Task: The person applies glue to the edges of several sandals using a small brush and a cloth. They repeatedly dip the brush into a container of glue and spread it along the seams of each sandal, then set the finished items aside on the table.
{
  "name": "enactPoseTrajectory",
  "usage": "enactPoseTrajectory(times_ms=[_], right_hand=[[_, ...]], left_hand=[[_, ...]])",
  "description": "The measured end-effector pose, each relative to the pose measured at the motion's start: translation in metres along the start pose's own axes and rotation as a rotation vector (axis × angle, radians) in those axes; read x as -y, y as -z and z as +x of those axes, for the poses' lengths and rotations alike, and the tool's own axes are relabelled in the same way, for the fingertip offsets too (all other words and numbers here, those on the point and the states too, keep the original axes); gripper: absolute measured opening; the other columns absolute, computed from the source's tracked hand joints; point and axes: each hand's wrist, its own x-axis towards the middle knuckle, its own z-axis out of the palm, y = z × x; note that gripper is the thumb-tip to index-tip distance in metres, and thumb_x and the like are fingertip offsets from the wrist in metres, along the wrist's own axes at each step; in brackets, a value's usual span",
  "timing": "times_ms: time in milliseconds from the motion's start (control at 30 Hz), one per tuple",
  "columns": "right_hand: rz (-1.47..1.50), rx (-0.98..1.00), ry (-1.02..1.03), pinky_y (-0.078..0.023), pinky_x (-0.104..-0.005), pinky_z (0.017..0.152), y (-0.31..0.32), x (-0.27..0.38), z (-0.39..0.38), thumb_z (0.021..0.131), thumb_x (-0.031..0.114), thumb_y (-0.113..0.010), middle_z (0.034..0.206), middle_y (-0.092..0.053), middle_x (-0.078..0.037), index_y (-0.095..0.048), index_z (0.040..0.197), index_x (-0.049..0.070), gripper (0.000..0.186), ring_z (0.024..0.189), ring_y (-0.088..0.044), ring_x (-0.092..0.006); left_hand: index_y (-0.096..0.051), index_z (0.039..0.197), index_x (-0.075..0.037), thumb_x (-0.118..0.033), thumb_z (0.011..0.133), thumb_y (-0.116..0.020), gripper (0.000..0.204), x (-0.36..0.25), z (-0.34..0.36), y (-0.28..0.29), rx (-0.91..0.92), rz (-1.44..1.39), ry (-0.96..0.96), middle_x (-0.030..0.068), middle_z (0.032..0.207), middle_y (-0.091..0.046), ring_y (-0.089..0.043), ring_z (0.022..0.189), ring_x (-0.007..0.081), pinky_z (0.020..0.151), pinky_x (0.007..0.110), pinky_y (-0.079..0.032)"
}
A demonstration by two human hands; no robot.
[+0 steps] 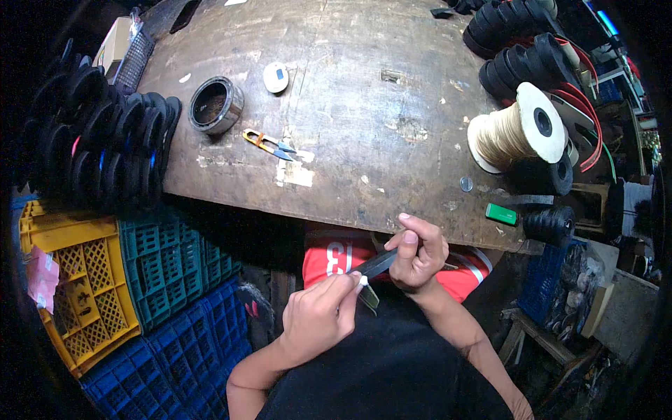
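A narrow dark strip spans the gap between my two hands, just off the table's near edge and above my lap. My left hand pinches its lower left end between thumb and fingers. At the upper right end, my right hand closes round the strip with curled fingers, its index finger raised a little. Beside the left fingertips sits a small white bit, with a thin flat greyish piece hanging below it. What these two belong to, I cannot make out.
On the worn wooden table lie yellow-handled thread snips, a dark round tin, a white round device, a cord spool and a green box. Black soles stack left, above plastic crates. Black rolls stand right.
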Motion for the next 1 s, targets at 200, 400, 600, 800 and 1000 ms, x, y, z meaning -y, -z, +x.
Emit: enactPoseTrajectory(times_ms=[200, 400, 600, 800, 1000], right_hand=[[0.125, -0.098, 0.032, -0.041, -0.0323, 0.049, -0.011, -0.009, -0.008, 0.102, 0.002, -0.051, 0.062, -0.063, -0.002, -0.056, 0.123, 0.004, 0.021, 0.045, -0.060, -0.0167], [0.124, -0.085, 0.133, -0.039, -0.0335, 0.049, -0.012, -0.012, -0.005, 0.101, 0.000, -0.050, 0.061, -0.060, 0.001, -0.054, 0.124, 0.007, 0.025, 0.044, -0.056, -0.0164], [0.118, -0.114, 0.156, -0.039, -0.0334, 0.050, -0.014, -0.009, 0.000, 0.099, -0.001, -0.051, 0.062, -0.062, 0.002, -0.055, 0.122, 0.009, 0.025, 0.045, -0.056, -0.0166], [0.088, -0.079, 0.175, -0.039, -0.0335, 0.049, -0.011, -0.008, 0.004, 0.098, -0.002, -0.052, 0.061, -0.062, 0.001, -0.054, 0.122, 0.008, 0.026, 0.045, -0.056, -0.0173], [0.120, -0.074, 0.166, -0.038, -0.0336, 0.049, -0.012, -0.008, 0.004, 0.096, -0.002, -0.053, 0.061, -0.061, 0.001, -0.054, 0.123, 0.008, 0.029, 0.045, -0.056, -0.0180]], left_hand=[[-0.065, 0.100, -0.005, -0.008, 0.095, -0.071, 0.009, -0.006, 0.013, 0.007, 0.090, 0.069, 0.043, 0.0140, 0.081, -0.069, -0.073, 0.070, 0.0337, 0.058, 0.045, -0.058], [-0.062, 0.099, -0.007, -0.011, 0.097, -0.069, 0.009, -0.014, 0.023, 0.011, 0.178, 0.131, 0.078, 0.0154, 0.080, -0.068, -0.072, 0.068, 0.0360, 0.056, 0.048, -0.058], [-0.058, 0.096, -0.007, -0.012, 0.097, -0.067, 0.011, -0.018, 0.030, 0.015, 0.237, 0.180, 0.083, 0.0164, 0.079, -0.068, -0.071, 0.067, 0.0383, 0.055, 0.050, -0.058], [-0.057, 0.094, -0.006, -0.012, 0.097, -0.067, 0.011, -0.021, 0.035, 0.017, 0.284, 0.172, 0.107, 0.0173, 0.078, -0.068, -0.071, 0.068, 0.0394, 0.055, 0.050, -0.058], [-0.056, 0.098, -0.006, -0.012, 0.098, -0.066, 0.011, -0.022, 0.041, 0.019, 0.312, 0.175, 0.098, 0.0183, 0.079, -0.068, -0.072, 0.069, 0.0405, 0.056, 0.051, -0.058]])
